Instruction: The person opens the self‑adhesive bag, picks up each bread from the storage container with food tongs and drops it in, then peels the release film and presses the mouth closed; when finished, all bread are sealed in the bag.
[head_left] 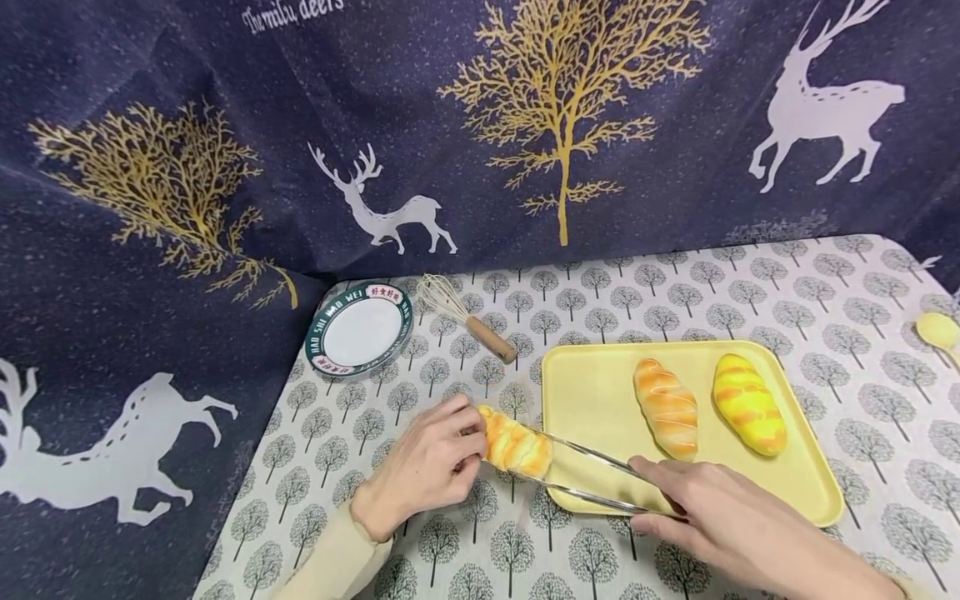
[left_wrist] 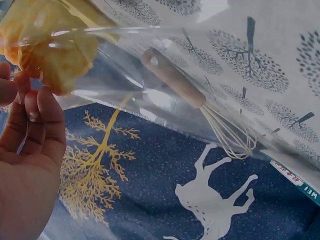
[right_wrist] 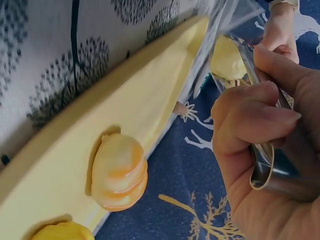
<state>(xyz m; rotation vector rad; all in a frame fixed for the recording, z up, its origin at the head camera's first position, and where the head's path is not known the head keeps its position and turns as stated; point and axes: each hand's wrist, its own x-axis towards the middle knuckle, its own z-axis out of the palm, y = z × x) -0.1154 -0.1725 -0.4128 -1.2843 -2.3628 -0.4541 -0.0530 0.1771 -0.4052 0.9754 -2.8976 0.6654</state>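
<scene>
My right hand point(head_left: 720, 500) grips metal tongs point(right_wrist: 262, 167) near their bent end. Their two long arms reach left to a golden, ridged bread roll point(head_left: 517, 446), one along each side of it. At the roll's far end is my left hand point(head_left: 423, 462), fingers bent and pinching a clear plastic bag point(left_wrist: 150, 97). The see-through film spreads around the roll in the left wrist view. The roll hangs over the patterned cloth, just left of a yellow tray point(head_left: 588, 392).
Two more bread rolls lie on the tray, an orange-striped one point(head_left: 667, 408) and a bright yellow one point(head_left: 750, 406). Behind my left hand are a whisk point(head_left: 491, 337) with a wooden handle and a green-rimmed plate point(head_left: 315, 333). A yellow spoon point(head_left: 937, 330) lies at the far right.
</scene>
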